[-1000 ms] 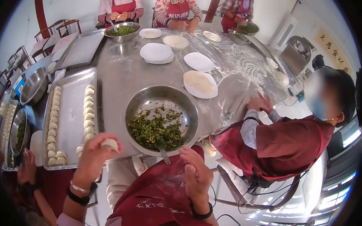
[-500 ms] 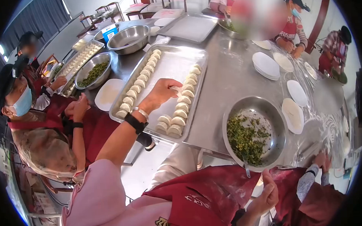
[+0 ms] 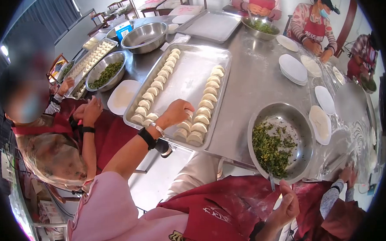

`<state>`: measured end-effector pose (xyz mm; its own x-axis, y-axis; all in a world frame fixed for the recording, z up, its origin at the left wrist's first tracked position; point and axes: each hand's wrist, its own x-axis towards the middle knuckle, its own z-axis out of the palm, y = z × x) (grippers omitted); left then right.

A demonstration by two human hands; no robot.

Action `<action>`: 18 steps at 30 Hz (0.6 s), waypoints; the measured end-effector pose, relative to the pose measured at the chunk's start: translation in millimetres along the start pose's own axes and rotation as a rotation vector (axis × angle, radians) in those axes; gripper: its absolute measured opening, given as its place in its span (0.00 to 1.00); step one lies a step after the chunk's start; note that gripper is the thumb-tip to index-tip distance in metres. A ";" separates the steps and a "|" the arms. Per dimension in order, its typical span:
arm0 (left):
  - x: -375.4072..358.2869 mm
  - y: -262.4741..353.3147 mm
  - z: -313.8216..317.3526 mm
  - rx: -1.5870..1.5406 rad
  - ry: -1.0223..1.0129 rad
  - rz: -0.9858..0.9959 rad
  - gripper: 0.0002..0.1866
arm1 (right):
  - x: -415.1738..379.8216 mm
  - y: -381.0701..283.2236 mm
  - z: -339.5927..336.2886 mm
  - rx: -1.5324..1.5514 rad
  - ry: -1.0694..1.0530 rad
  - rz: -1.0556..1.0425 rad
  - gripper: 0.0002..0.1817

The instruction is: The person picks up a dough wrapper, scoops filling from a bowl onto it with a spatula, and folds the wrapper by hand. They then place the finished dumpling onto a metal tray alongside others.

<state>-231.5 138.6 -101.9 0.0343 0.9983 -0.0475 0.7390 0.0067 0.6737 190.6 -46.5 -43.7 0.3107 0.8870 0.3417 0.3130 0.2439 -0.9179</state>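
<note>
Left fingers have moved along the tray, a dumpling at their tips.

You have your left hand down over the metal tray, fingertips at the inner edge of the right-hand row of dumplings; whether they hold one cannot be made out. Another row lines the tray's left side. Your right hand, loosely curved, is near the steel bowl of chopped green filling, where a spoon handle crosses the near rim. White plates lie beyond it on the bench. On your left sits a co-worker.
</note>
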 end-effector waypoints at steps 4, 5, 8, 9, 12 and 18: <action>-0.9 -2.3 4.1 -0.075 -0.062 0.007 0.14 | -0.2 -8.0 3.3 0.024 0.017 0.007 0.23; -1.6 -3.1 5.5 -0.096 -0.054 0.007 0.14 | -0.8 -8.7 2.9 0.038 0.029 0.013 0.23; -5.6 -1.7 8.7 -0.110 -0.027 0.018 0.15 | -2.1 -8.7 0.5 0.044 0.047 0.029 0.22; -6.2 -2.6 9.1 -0.081 -0.013 0.030 0.15 | -2.7 -7.8 -0.1 0.046 0.051 0.034 0.22; -6.9 -1.8 7.1 -0.019 -0.011 0.059 0.16 | -3.7 -5.5 -1.2 0.048 0.056 0.043 0.22; -12.1 -4.0 11.2 0.053 0.080 0.170 0.14 | -3.2 -2.4 -3.7 0.046 0.045 0.041 0.22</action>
<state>-227.3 125.9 -112.3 0.1094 0.9862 0.1239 0.7614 -0.1633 0.6273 192.1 -51.4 -41.9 0.3623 0.8784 0.3117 0.2582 0.2267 -0.9391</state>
